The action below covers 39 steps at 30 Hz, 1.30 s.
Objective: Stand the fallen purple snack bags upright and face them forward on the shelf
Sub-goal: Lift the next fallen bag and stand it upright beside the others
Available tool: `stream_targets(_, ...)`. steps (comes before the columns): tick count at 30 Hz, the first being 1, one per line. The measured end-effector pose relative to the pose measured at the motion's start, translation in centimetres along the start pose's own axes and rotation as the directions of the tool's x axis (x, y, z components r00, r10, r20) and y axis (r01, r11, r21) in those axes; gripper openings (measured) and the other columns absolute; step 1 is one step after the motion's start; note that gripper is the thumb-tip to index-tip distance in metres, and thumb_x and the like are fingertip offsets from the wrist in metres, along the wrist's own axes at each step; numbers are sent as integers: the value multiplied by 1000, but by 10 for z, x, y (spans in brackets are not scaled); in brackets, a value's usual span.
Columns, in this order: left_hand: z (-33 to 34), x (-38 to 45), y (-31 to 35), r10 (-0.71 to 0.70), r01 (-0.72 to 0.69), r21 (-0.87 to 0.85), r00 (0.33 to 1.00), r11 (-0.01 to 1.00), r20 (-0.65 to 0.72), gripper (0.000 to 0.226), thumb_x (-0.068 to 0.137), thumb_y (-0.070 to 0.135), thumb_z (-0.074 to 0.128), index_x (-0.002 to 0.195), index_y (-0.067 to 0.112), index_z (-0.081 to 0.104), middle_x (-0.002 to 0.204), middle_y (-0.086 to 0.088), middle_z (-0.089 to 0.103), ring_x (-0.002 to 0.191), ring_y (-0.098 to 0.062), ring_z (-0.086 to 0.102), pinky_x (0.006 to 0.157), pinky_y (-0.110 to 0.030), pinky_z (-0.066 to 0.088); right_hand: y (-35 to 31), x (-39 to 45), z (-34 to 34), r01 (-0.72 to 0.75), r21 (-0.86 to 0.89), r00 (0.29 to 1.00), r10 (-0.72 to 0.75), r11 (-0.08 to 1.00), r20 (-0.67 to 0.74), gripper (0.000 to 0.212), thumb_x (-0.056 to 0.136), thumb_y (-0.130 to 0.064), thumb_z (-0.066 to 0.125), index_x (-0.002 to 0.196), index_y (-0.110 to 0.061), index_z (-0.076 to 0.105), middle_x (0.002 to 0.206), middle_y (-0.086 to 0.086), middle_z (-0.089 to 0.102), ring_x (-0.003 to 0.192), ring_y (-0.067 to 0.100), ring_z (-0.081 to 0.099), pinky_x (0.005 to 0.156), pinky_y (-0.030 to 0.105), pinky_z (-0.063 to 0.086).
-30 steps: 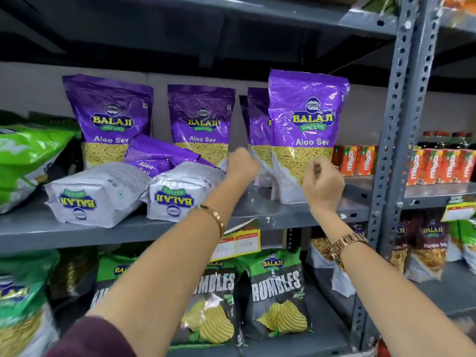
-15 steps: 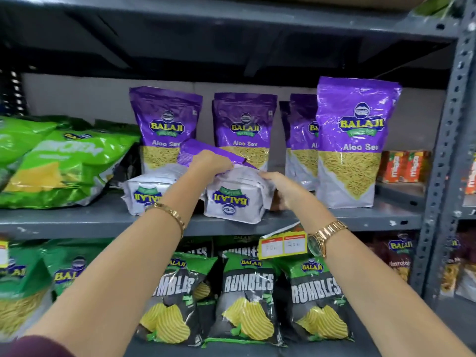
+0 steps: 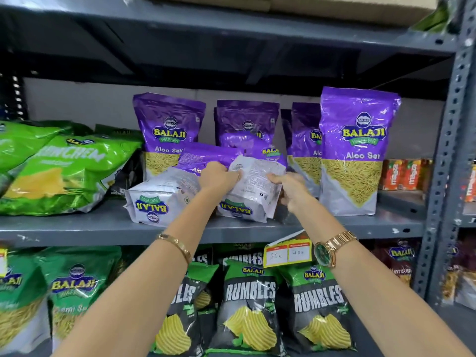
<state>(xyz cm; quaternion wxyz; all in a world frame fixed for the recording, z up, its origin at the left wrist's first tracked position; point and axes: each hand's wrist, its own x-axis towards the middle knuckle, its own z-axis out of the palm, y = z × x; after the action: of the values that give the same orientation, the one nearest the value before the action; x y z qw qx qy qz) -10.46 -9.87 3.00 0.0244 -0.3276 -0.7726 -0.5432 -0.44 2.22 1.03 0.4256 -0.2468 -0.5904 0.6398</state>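
Note:
Two purple Aloo Sev bags lie fallen on the grey middle shelf (image 3: pixel 77 228), bottoms toward me. My left hand (image 3: pixel 219 173) and my right hand (image 3: pixel 291 186) grip the right fallen bag (image 3: pixel 253 191) on either side; its far end is tilted up off the shelf. The left fallen bag (image 3: pixel 159 199) lies flat beside it, untouched. Upright purple bags stand behind at the back left (image 3: pixel 167 130), the back middle (image 3: pixel 247 119), and the right front (image 3: pixel 356 150), with another (image 3: pixel 305 135) partly hidden behind that one.
Green snack bags (image 3: pixel 64 171) lie piled at the shelf's left end. Orange juice cartons (image 3: pixel 401 173) stand to the right. A perforated steel upright (image 3: pixel 448 150) bounds the bay. Below hang a yellow price tag (image 3: pixel 287 253) and black Rumbles bags (image 3: pixel 247 305).
Both hands left the right upright bag and moved left to the right fallen bag. They now grip it and its far end has lifted. My view shifted left.

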Motion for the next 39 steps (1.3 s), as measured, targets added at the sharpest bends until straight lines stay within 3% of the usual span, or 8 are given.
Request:
stream_targets(6, 18, -5, -16, 163, -169, -82, 984, 982, -71, 13, 78, 16, 69, 81, 3, 69, 76, -12, 70, 71, -30, 65, 71, -34, 56, -2, 8, -1, 296, 4, 953, -296, 955, 61, 35, 72, 9, 66, 96, -14, 55, 104, 13, 64, 91, 25, 61, 80, 36, 53)
stream_targets(10, 31, 0, -16, 229, -229, 4, 972, 973, -44, 37, 78, 12, 69, 57, 13, 40, 53, 4, 38, 63, -21, 40, 53, -24, 23, 3, 16, -8, 359, -19, 932, -357, 933, 65, 52, 73, 16, 61, 114, -11, 47, 106, 16, 62, 95, 24, 59, 72, 29, 53)
stream_targets(15, 52, 0, -24, 233, -241, -65, 965, 968, -117, 19, 78, 0, 66, 89, 11, 55, 79, 1, 50, 79, -17, 46, 61, -18, 33, 5, 43, -20, 289, -1, 939, -284, 957, 192, 54, 75, 14, 60, 115, -18, 42, 97, 6, 60, 103, 30, 56, 89, 48, 49)
stream_targets(20, 63, 1, -30, 222, -235, -99, 967, 967, -126, 41, 79, -7, 60, 118, -2, 53, 115, -14, 56, 100, -21, 51, 71, -10, 27, 15, 54, -23, 302, 28, 922, -300, 953, 243, 51, 79, 7, 59, 120, -18, 42, 100, 3, 63, 92, 17, 63, 77, 32, 51)
stream_targets(25, 65, 2, -34, 170, -189, -168, 978, 967, -125, 46, 78, 3, 67, 122, 2, 51, 115, -18, 60, 109, -31, 56, 93, -30, 42, 18, 56, -19, 294, 152, 929, -319, 944, 189, 16, 92, -16, 42, 99, -19, 56, 95, -4, 64, 80, 3, 63, 77, 26, 45)
stream_targets(29, 63, -3, -30, 131, -195, -257, 960, 946, -248, 47, 85, 17, 64, 127, 3, 49, 125, -13, 59, 118, -28, 54, 100, -34, 40, 18, 61, -22, 194, 112, 980, -188, 975, -61, 49, 92, -51, 30, 117, -17, 55, 122, 1, 59, 111, 17, 53, 98, 32, 39)
stream_targets(32, 61, -9, -24, 5, -122, -407, 961, 905, -277, 51, 89, 18, 58, 135, 2, 44, 137, -13, 51, 126, -26, 48, 108, -33, 36, 45, 104, -38, 121, 47, 982, -113, 991, -148, 103, 52, -94, 23, 123, -26, 53, 143, 8, 46, 134, 29, 36, 112, 52, 26)
stream_targets(39, 74, -19, -21, -209, 121, -542, 972, 832, -103, 50, 93, 19, 51, 139, 5, 39, 142, -12, 44, 130, -26, 43, 108, -31, 32, 32, 74, -16, -60, -8, 998, 60, 998, -31, 77, 81, -69, 29, 134, -16, 45, 141, 6, 49, 128, 27, 45, 111, 49, 32)
